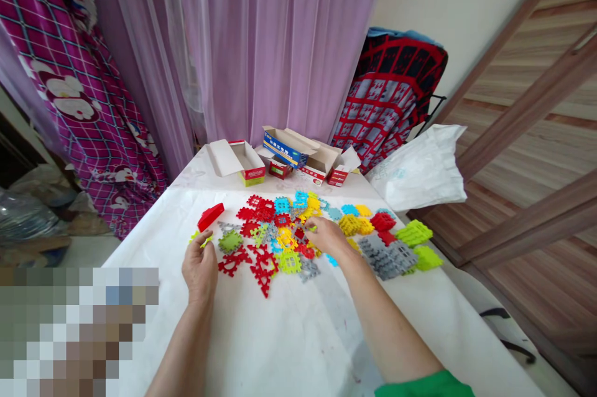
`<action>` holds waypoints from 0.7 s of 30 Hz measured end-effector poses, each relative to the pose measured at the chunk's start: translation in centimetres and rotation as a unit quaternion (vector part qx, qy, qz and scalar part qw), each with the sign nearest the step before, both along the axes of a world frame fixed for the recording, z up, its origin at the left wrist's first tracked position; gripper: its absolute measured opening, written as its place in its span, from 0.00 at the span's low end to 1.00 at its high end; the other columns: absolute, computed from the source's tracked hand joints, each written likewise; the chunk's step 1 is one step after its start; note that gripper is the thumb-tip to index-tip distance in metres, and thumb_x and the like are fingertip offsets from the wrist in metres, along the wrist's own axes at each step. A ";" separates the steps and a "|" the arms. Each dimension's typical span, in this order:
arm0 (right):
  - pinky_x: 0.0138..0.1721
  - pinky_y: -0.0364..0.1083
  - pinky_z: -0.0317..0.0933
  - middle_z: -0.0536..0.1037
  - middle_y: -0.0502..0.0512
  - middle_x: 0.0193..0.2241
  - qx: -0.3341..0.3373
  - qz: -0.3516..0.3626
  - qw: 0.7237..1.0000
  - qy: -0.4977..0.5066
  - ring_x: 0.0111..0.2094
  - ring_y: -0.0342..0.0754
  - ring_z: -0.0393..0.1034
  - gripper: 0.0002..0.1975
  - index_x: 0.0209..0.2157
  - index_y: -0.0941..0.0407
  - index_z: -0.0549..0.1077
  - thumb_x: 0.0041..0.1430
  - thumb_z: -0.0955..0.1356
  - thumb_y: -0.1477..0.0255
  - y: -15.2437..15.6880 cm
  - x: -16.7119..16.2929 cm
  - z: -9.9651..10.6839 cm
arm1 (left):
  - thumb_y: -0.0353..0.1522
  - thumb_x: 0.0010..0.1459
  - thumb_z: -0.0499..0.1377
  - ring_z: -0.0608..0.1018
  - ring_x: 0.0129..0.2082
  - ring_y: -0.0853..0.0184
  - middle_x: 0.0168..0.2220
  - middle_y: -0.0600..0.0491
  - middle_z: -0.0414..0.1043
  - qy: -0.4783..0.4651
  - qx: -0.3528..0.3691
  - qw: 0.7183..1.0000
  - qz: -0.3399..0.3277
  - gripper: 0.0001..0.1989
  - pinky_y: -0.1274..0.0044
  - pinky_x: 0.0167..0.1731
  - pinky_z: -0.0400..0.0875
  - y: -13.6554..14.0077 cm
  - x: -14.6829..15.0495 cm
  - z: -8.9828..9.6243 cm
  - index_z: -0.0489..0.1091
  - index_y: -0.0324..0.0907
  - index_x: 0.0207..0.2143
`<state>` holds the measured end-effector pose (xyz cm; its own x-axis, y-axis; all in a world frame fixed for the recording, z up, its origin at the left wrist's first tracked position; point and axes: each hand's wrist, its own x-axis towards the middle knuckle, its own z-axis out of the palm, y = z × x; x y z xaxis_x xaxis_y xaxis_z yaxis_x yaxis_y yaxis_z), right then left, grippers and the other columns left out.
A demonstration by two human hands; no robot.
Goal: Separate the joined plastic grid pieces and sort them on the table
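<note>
My left hand [199, 269] is closed around a lime-green building tile [208, 239] with notched edges, at the left of a loose heap. Just beyond its fingertips lies a red stack of tiles [211, 216]. Over the heap's right part, my right hand [329, 238] has its fingers pinched together, and a bit of lime green [313, 229] shows at the fingertips. Between the hands lie mixed red tiles [264, 266], a lime-green window tile [289, 261], a yellow window tile [286, 239] and a dark-green tile [230, 241]. My right palm hides some pieces.
Right of my right hand are stacks of grey tiles [387, 255], lime-green tiles [414, 233] and yellow tiles [349, 224]. Open cardboard boxes, one blue [284, 153] and one red-and-green [252, 174], stand at the white table's back. A white bag [415, 170] is at the right edge.
</note>
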<state>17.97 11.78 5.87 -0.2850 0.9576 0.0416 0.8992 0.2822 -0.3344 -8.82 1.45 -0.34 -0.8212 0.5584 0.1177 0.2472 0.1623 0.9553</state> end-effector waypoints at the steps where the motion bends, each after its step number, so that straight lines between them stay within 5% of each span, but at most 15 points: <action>1: 0.46 0.47 0.62 0.78 0.53 0.43 0.011 0.017 1.000 -0.024 0.45 0.50 0.71 0.12 0.42 0.52 0.75 0.53 0.68 0.72 -0.4 0.0 -0.1 | 0.35 0.51 0.52 0.66 0.19 0.71 0.31 0.55 0.74 -0.001 0.001 1.000 -0.001 0.19 0.76 0.26 0.65 0.0 0.1 0.1 0.74 0.43 0.44; 6: 0.49 0.50 0.59 0.74 0.57 0.47 0.057 0.076 0.993 -0.077 0.50 0.53 0.64 0.18 0.47 0.53 0.72 0.53 0.69 0.71 -1.5 -0.6 -1.5 | 0.36 0.51 0.52 0.64 0.18 0.72 0.29 0.56 0.73 -0.003 0.011 1.000 -0.003 0.20 0.78 0.23 0.62 0.0 0.2 0.2 0.74 0.43 0.45; 12: 0.52 0.52 0.58 0.73 0.62 0.48 0.078 0.047 0.995 -0.030 0.50 0.54 0.66 0.25 0.53 0.57 0.66 0.53 0.69 0.69 -1.4 -0.6 -2.4 | 0.36 0.51 0.52 0.62 0.17 0.73 0.28 0.56 0.73 -0.009 -0.010 1.000 -0.003 0.21 0.78 0.22 0.61 0.1 0.2 0.3 0.74 0.43 0.46; 21: 0.55 0.52 0.59 0.71 0.60 0.53 0.070 0.087 0.992 0.067 0.54 0.52 0.65 0.34 0.59 0.55 0.59 0.50 0.69 0.75 -4.3 3.5 -0.6 | 0.35 0.50 0.53 0.63 0.19 0.71 0.28 0.56 0.73 -0.011 -0.023 1.000 0.007 0.21 0.77 0.23 0.60 -0.1 0.5 1.0 0.75 0.43 0.45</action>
